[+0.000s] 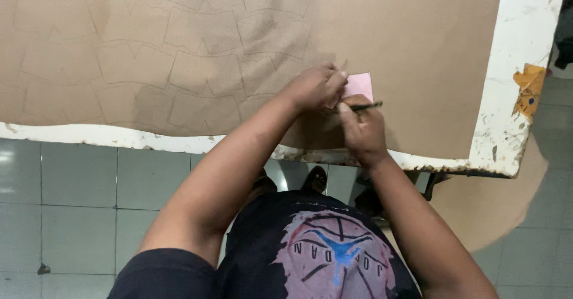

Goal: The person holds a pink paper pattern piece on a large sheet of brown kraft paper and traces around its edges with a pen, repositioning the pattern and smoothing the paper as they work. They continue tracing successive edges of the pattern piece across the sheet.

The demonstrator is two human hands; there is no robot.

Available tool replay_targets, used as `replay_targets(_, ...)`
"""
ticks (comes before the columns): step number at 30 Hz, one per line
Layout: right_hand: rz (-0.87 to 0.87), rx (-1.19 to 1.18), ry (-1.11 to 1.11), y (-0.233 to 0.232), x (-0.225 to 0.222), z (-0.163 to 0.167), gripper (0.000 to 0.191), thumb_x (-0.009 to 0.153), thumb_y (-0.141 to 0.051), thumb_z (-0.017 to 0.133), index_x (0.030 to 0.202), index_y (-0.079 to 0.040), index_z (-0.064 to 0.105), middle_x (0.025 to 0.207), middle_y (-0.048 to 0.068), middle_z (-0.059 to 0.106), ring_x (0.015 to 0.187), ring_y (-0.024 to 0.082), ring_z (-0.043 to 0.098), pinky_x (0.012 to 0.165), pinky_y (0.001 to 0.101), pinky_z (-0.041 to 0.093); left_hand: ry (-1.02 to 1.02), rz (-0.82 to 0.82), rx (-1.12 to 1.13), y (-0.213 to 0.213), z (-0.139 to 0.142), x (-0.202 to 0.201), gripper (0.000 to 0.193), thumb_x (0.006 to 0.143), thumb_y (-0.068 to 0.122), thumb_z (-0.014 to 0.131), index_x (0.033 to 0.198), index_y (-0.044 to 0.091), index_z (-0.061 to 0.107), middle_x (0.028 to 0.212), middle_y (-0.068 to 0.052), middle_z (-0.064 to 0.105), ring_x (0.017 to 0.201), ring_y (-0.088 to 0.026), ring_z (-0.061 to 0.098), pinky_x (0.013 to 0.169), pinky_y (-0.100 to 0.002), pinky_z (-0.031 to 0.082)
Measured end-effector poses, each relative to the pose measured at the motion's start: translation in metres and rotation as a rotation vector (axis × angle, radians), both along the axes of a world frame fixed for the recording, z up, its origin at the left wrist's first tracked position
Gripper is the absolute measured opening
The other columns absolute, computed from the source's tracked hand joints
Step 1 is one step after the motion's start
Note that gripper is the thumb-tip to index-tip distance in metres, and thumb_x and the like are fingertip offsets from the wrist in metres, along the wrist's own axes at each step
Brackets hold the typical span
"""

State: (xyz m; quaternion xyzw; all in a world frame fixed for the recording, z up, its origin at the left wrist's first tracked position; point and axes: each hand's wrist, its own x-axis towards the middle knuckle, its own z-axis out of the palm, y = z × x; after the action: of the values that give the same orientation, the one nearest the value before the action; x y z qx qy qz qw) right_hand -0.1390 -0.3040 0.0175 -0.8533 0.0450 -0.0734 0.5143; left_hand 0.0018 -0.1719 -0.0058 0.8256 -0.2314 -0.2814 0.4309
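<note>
On the brown sheet (250, 48) spread over the white worktable (513, 66), a small pink template (362, 85) lies flat near the sheet's front edge. The left hand (313, 87) presses down on the template's left side, fingers bent and covering part of it. Just below it, the right hand (361, 132) is closed around a dark pencil (367, 105), whose tip points right along the template's lower edge. Rows of traced outlines (179, 54) fill the sheet to the left of both hands.
</note>
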Motion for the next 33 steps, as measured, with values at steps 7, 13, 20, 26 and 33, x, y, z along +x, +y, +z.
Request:
replay_targets(7, -0.357, 0.333, 0.332, -0.052, 0.004, -0.004, 0.03, 0.098, -0.009, 0.048, 0.126, 0.0, 0.057, 0.111, 0.008, 0.067, 0.071, 0.012, 0.07, 0.05, 0.0234, 0.051, -0.724, 0.042, 0.148, 0.062, 0.001, -0.069, 0.06, 0.096, 0.039, 0.062, 0.148, 0.011, 0.053, 0.159, -0.01, 0.042, 0.151, -0.029, 0.037, 0.125, -0.052, 0.021)
replay_targets(13, -0.257, 0.714, 0.434, -0.065, 0.016, 0.009, 0.028, 0.101, -0.013, 0.058, 0.123, 0.004, 0.062, 0.097, 0.009, 0.07, 0.059, 0.01, 0.061, 0.044, 0.0228, 0.041, -0.697, 0.044, 0.154, 0.062, -0.014, -0.072, 0.073, 0.089, 0.039, 0.068, 0.152, 0.01, 0.045, 0.159, -0.012, 0.042, 0.149, -0.029, 0.035, 0.125, -0.053, 0.018)
replay_targets(20, 0.234, 0.419, 0.674, -0.035, 0.01, 0.005, 0.027, 0.095, -0.013, 0.065, 0.121, -0.005, 0.07, 0.078, 0.008, 0.068, 0.053, 0.011, 0.05, 0.045, 0.0268, 0.04, -0.655, 0.249, -0.091, 0.067, -0.035, -0.067, 0.044, 0.09, 0.012, 0.067, 0.134, 0.012, 0.064, 0.146, -0.008, 0.059, 0.143, -0.029, 0.053, 0.126, -0.052, 0.035)
replay_targets(26, 0.39, 0.509, 0.685, -0.023, 0.01, -0.015, 0.02, 0.1, -0.019, 0.066, 0.106, -0.001, 0.074, 0.082, 0.0, 0.067, 0.071, 0.009, 0.061, 0.064, 0.0296, 0.052, -0.263, 0.421, -0.483, 0.069, -0.011, -0.067, 0.027, 0.099, 0.01, 0.06, 0.123, 0.004, 0.069, 0.13, -0.016, 0.063, 0.122, -0.033, 0.061, 0.105, -0.044, 0.048)
replay_targets(33, -0.086, 0.702, 0.522, -0.041, 0.019, -0.009, 0.015, 0.1, -0.021, 0.068, 0.102, -0.006, 0.071, 0.076, 0.003, 0.066, 0.059, 0.007, 0.055, 0.052, 0.022, 0.042, -0.194, 0.278, -0.679, 0.029, 0.025, -0.087, 0.022, 0.104, 0.018, 0.06, 0.119, 0.007, 0.072, 0.108, -0.013, 0.071, 0.102, -0.03, 0.065, 0.09, -0.04, 0.049)
